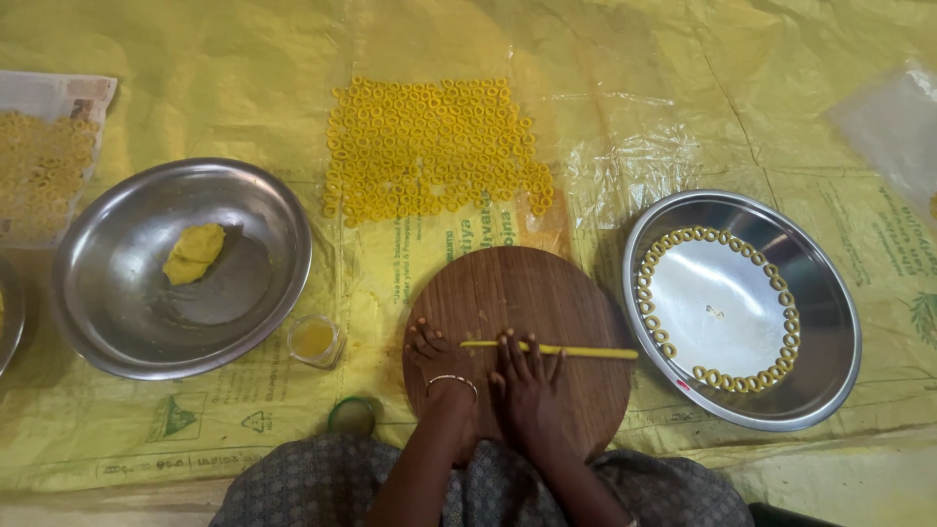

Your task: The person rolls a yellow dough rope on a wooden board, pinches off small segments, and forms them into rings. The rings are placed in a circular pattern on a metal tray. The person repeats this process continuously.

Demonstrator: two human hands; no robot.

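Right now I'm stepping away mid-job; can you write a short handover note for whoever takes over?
Left hand and right hand both press flat on a thin yellow dough rope across the round wooden board.
Done: many dough rings laid on the plastic sheet; more rings line the right steel bowl.
Left: a dough lump sits in the left steel bowl; the rope is not yet made into rings.

Matt wooden board (517,293), glossy steel bowl (830,293), crinkled plastic sheet (683,88)
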